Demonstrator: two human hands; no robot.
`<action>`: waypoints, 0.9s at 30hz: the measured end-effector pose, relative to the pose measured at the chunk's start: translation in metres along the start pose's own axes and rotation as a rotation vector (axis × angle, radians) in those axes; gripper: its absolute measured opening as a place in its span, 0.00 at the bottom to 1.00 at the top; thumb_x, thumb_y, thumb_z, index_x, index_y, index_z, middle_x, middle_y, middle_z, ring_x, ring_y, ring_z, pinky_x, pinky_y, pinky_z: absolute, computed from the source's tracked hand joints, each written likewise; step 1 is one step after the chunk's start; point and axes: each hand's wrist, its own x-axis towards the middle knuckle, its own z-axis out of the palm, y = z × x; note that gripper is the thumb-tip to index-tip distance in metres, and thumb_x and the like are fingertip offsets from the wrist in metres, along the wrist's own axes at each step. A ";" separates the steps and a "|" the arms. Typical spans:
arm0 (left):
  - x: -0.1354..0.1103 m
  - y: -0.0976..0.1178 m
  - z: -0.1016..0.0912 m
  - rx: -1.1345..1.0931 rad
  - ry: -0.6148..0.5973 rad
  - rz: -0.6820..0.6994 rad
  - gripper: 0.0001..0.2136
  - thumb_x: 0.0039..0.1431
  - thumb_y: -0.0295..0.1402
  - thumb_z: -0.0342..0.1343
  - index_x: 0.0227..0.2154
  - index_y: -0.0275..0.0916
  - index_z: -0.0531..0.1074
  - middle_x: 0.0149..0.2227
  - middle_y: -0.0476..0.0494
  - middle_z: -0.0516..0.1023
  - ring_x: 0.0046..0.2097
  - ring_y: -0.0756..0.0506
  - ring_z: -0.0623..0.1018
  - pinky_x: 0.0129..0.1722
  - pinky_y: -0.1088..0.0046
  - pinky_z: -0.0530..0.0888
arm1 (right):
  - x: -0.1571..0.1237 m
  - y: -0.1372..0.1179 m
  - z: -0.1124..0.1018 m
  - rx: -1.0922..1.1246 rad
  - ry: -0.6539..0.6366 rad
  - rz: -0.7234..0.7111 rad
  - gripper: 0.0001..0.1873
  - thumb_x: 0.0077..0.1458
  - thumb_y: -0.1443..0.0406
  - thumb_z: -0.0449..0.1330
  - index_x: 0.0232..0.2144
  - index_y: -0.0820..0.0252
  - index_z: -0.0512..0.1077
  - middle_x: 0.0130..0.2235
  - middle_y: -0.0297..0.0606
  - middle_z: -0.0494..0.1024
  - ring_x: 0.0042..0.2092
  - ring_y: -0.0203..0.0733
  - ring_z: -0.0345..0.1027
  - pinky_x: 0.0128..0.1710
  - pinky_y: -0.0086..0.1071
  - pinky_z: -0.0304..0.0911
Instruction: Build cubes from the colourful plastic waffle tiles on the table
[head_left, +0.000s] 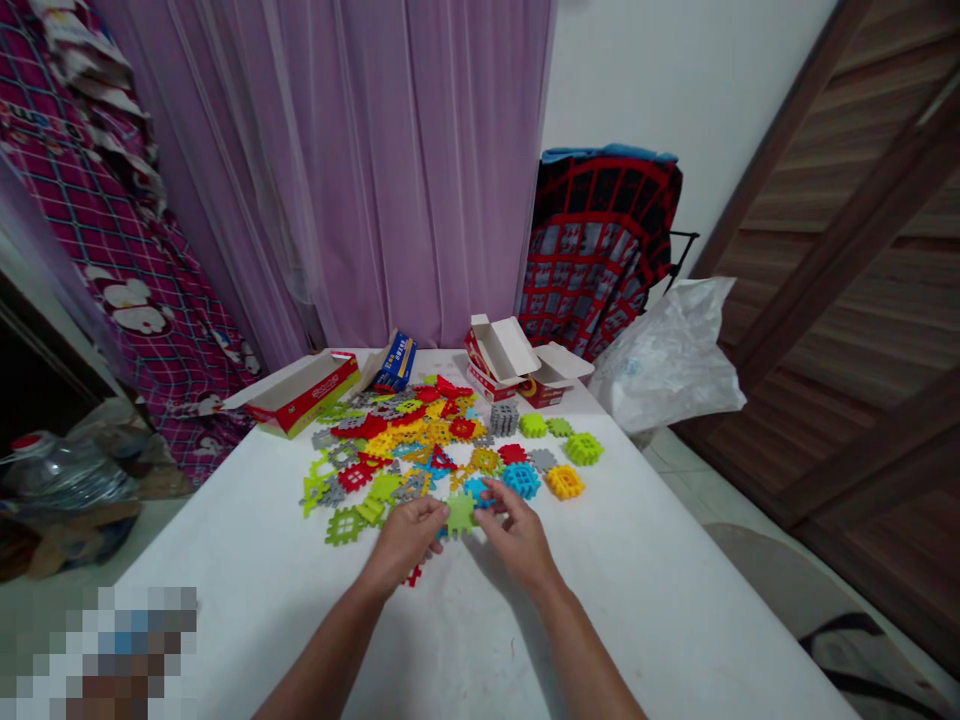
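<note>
Both my hands meet over a white table. My left hand and my right hand are closed on a green waffle-shaped plastic block held between them, with a blue piece just behind it. A small red piece lies under my left hand. A spread of many coloured interlocking blocks lies just beyond my fingers: red, yellow, grey, green and blue. Stacked cubes of blocks, one yellow, one blue, one green and one grey, stand to the right of the pile.
An open red box lies at the table's far left, a blue box beside it, and open red-and-white boxes at the far middle. A white plastic bag sits at the right corner. A purple curtain hangs behind.
</note>
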 end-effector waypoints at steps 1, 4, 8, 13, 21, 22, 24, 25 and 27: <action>0.000 0.001 0.000 0.001 0.004 0.010 0.16 0.48 0.49 0.53 0.27 0.39 0.70 0.14 0.56 0.67 0.15 0.54 0.63 0.15 0.80 0.57 | 0.001 -0.006 -0.005 -0.124 -0.038 -0.091 0.26 0.48 0.60 0.62 0.51 0.54 0.72 0.45 0.40 0.75 0.41 0.42 0.71 0.41 0.36 0.68; -0.002 0.004 0.003 0.015 0.000 0.071 0.16 0.48 0.48 0.52 0.26 0.39 0.71 0.15 0.56 0.68 0.16 0.54 0.66 0.16 0.80 0.59 | 0.005 -0.027 -0.017 -0.489 -0.212 -0.293 0.34 0.43 0.64 0.66 0.55 0.50 0.69 0.55 0.42 0.69 0.55 0.50 0.64 0.54 0.42 0.62; -0.004 0.010 0.011 0.044 -0.007 0.114 0.15 0.49 0.47 0.52 0.25 0.39 0.71 0.16 0.54 0.69 0.19 0.52 0.70 0.17 0.80 0.61 | 0.011 -0.047 -0.022 -0.750 -0.350 -0.337 0.33 0.43 0.66 0.66 0.54 0.50 0.69 0.57 0.44 0.68 0.55 0.53 0.63 0.53 0.43 0.60; -0.004 0.011 0.006 0.063 0.022 0.241 0.17 0.54 0.48 0.50 0.35 0.41 0.74 0.31 0.46 0.81 0.27 0.47 0.78 0.25 0.73 0.74 | 0.033 -0.048 -0.053 -0.745 -0.374 -0.339 0.32 0.43 0.64 0.66 0.54 0.51 0.68 0.53 0.42 0.70 0.51 0.48 0.66 0.49 0.38 0.63; 0.015 -0.049 -0.067 0.469 0.624 0.402 0.17 0.58 0.45 0.49 0.44 0.44 0.74 0.42 0.45 0.83 0.26 0.49 0.79 0.29 0.75 0.76 | 0.166 -0.007 -0.182 -0.987 -0.252 0.092 0.33 0.47 0.62 0.66 0.57 0.56 0.66 0.52 0.44 0.71 0.43 0.42 0.71 0.44 0.32 0.64; 0.017 -0.057 -0.073 0.484 0.683 0.422 0.16 0.58 0.44 0.49 0.44 0.44 0.73 0.43 0.45 0.82 0.27 0.49 0.80 0.31 0.75 0.77 | 0.180 -0.001 -0.189 -1.062 -0.282 0.125 0.34 0.47 0.62 0.66 0.57 0.57 0.66 0.53 0.44 0.71 0.44 0.42 0.71 0.44 0.31 0.64; 0.020 -0.067 -0.080 0.479 0.758 0.410 0.17 0.57 0.45 0.49 0.45 0.45 0.73 0.44 0.45 0.82 0.31 0.47 0.82 0.32 0.74 0.78 | 0.203 0.011 -0.194 -1.162 -0.343 0.167 0.34 0.45 0.62 0.67 0.56 0.56 0.67 0.52 0.44 0.73 0.46 0.44 0.71 0.45 0.31 0.63; 0.021 -0.070 -0.081 0.461 0.778 0.402 0.17 0.57 0.46 0.48 0.44 0.45 0.73 0.44 0.45 0.82 0.33 0.46 0.82 0.31 0.74 0.78 | 0.211 0.017 -0.193 -1.190 -0.365 0.181 0.34 0.44 0.63 0.68 0.56 0.55 0.68 0.51 0.43 0.74 0.46 0.45 0.71 0.45 0.31 0.63; 0.023 -0.074 -0.082 0.429 0.779 0.399 0.17 0.57 0.47 0.47 0.44 0.46 0.72 0.43 0.46 0.82 0.36 0.45 0.82 0.31 0.73 0.79 | 0.223 0.030 -0.188 -1.209 -0.391 0.201 0.34 0.40 0.63 0.69 0.53 0.54 0.71 0.49 0.42 0.76 0.47 0.48 0.71 0.45 0.33 0.64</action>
